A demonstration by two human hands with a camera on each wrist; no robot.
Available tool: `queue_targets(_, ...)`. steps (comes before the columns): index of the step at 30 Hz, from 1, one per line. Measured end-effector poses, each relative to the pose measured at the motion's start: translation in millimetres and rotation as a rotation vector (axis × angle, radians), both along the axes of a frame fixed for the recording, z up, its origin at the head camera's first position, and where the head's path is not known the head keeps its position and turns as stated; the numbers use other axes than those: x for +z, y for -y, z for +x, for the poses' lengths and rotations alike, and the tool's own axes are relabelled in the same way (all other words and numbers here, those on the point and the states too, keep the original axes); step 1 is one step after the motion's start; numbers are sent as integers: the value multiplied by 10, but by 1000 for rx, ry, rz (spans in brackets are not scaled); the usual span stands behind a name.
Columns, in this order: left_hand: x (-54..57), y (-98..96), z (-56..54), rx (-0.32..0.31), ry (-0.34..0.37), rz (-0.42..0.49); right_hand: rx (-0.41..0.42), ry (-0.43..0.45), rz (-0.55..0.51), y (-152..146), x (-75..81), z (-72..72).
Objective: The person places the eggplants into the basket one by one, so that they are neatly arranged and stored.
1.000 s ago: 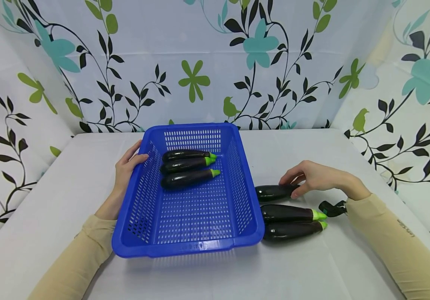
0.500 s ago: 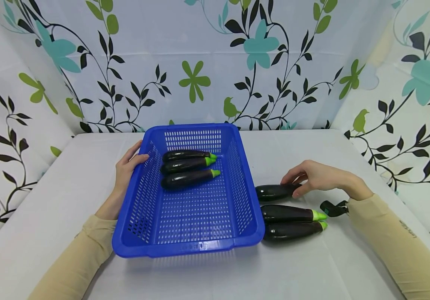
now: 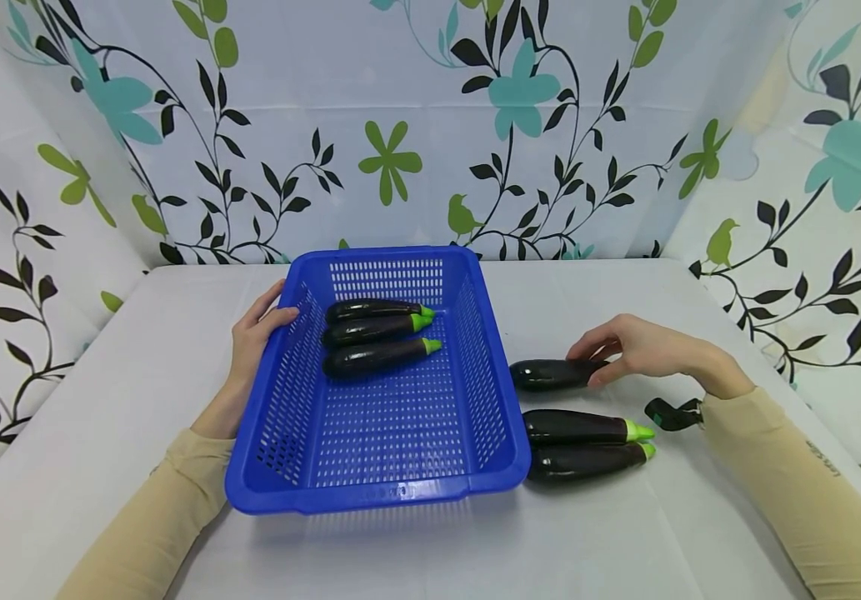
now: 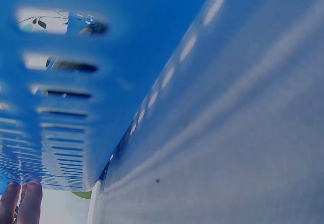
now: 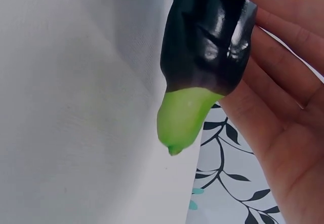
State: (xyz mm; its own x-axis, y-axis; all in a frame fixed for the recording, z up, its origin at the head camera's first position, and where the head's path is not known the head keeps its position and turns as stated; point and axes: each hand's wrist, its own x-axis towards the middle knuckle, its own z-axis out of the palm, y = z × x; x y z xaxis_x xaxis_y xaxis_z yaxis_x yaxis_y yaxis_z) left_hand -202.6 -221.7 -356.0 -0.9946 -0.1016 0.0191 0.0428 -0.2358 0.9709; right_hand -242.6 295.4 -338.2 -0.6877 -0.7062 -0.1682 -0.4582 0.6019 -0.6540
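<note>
My left hand [image 3: 252, 342] grips the left rim of a blue plastic basket [image 3: 377, 497], thumb over the edge. Three dark eggplants with green stems lie inside it, the nearest one [image 3: 373, 358] apart from the other two. To the right of the basket, my right hand [image 3: 640, 350] pinches an eggplant [image 3: 550, 375] near its stem end between thumb and fingers. In the right wrist view its green stem [image 5: 186, 115] points away from the palm. Two more eggplants, an upper one [image 3: 573, 427] and a lower one [image 3: 583, 462], lie side by side just below.
A white cloth covers the table [image 3: 370, 558]. Patterned curtains [image 3: 415, 125] with leaves and flowers stand behind and at both sides. A small black strap-like item [image 3: 672, 414] sits at the right wrist, by the sleeve.
My right hand has shifted slightly up and to the right. The eggplant in its fingers has moved a little away from the two below. The left hand and basket stay put.
</note>
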Motion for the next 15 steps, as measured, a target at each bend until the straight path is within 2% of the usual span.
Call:
queue_targets(8,21,-1,4,2,12,-22,-11,-52,-11,-38,132,11)
queue_targets(15,12,7,13,-4,8,-23,-67,-116,2,-52,309,47)
